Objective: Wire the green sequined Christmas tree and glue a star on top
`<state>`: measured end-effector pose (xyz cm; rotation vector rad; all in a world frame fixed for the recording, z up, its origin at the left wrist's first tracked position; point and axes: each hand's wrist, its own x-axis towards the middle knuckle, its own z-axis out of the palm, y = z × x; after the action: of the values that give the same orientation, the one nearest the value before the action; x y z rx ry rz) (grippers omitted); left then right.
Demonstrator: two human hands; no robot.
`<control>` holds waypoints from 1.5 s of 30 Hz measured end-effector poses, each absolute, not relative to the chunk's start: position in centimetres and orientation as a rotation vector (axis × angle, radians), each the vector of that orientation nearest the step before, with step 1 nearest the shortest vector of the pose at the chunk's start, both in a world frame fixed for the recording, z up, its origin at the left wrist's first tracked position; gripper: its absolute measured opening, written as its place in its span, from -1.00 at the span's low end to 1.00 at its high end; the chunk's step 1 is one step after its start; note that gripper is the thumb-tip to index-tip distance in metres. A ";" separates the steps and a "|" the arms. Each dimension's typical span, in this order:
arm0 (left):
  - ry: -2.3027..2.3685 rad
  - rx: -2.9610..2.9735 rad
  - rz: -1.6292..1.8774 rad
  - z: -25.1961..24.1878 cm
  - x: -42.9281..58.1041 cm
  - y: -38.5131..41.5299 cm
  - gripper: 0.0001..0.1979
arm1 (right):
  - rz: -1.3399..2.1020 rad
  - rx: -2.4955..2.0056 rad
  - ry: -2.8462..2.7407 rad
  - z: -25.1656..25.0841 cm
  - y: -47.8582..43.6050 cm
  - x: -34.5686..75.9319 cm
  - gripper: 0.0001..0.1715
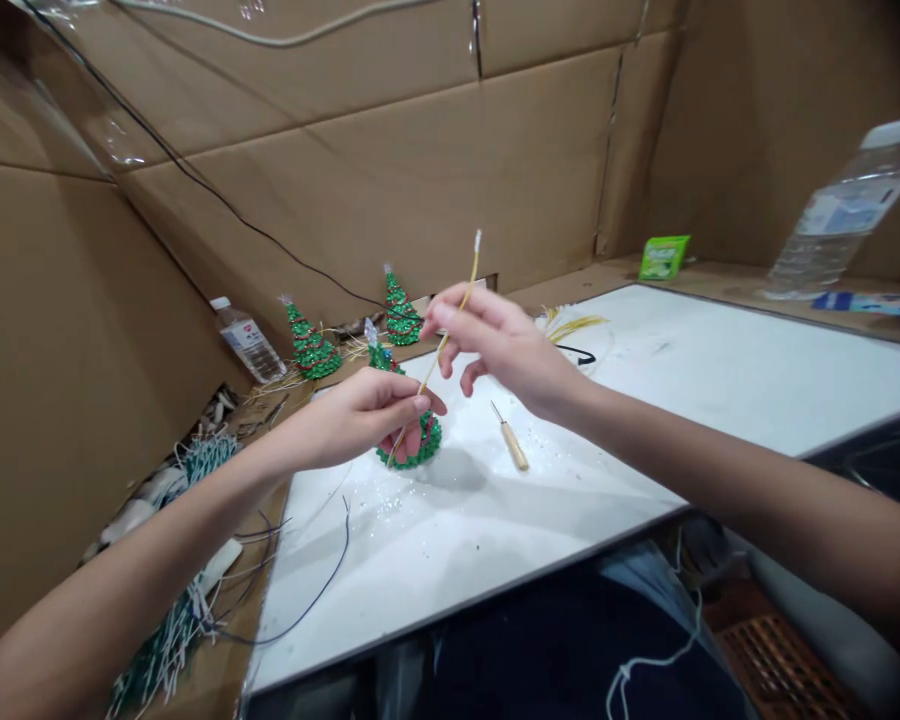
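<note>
A thin yellow cord [475, 258] with a whitish top end slants upward between my hands. My left hand [371, 418] pinches its lower part between thumb and fingers. Higher up, my right hand [499, 350] has curled fingers around the cord, with its tip sticking out above them. Behind my left hand a small green tinsel Christmas tree [426, 440] stands on the white board [570, 500], its middle partly hidden by that hand. To its right lies an awl [514, 446] with a wooden handle, below my right hand.
Two more tinsel trees [311, 345] stand at the back left beside a water bottle [249, 342]. Teal and white cords [169, 600] are bundled at left. At right stand a large bottle [832, 225] and a green packet [664, 258]. Cardboard walls [345, 180] enclose the table.
</note>
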<state>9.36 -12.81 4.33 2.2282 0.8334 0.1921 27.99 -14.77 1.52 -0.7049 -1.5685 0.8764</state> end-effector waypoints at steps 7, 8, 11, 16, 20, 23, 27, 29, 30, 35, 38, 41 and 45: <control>0.847 2.210 0.136 3.3 9.5 -13.1 -0.64 | 0.567 -0.737 -2.005 -1.7 -14.1 27.9 -0.65; 0.855 2.211 0.132 3.1 9.4 -13.1 -0.64 | 0.518 -0.723 -2.010 -2.0 -14.0 28.1 -0.66; 0.889 2.229 0.130 2.7 8.8 -12.9 -0.65 | 0.443 -0.725 -1.932 -2.4 -13.7 28.9 -0.68; 0.923 2.203 0.154 2.4 8.5 -12.8 -0.69 | 0.493 -0.750 -1.907 -2.7 -13.9 29.3 -0.71; 0.967 2.232 0.165 2.3 8.7 -12.8 -0.65 | 0.507 -0.748 -1.976 -3.1 -14.3 29.4 -0.76; 1.181 2.363 0.503 2.1 8.1 -12.5 -0.67 | 0.372 -0.786 -1.968 -3.7 -14.3 30.3 -0.78; 1.368 2.290 1.147 1.1 6.8 -11.0 -0.56 | 0.157 -0.800 -1.994 -5.0 -14.0 31.7 -0.83; 1.369 2.198 1.096 0.3 6.6 -10.1 -0.42 | 0.086 -0.806 -2.039 -5.6 -13.9 32.0 -0.81; 1.352 2.171 1.032 -0.1 6.6 -9.7 -0.40 | 0.061 -0.810 -2.066 -5.8 -13.9 32.0 -0.80; 1.188 2.207 0.932 -1.2 7.4 -8.5 -0.54 | -0.024 -0.837 -2.153 -6.5 -14.0 31.4 -0.76; 1.176 2.227 0.915 -1.1 7.8 -8.4 -0.66 | -0.069 -0.834 -2.167 -6.9 -13.8 31.0 -0.74; 1.191 2.270 0.907 -1.1 7.7 -8.3 -0.68 | -0.089 -0.847 -2.172 -7.3 -13.5 30.8 -0.73; 1.189 2.303 0.881 -1.3 7.3 -7.7 -0.68 | -0.077 -0.855 -2.182 -7.3 -13.4 30.6 -0.75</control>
<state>7.32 -7.65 -1.31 2.3030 1.1891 0.8806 30.58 -13.39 -7.28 -0.8554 -2.1815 -0.0771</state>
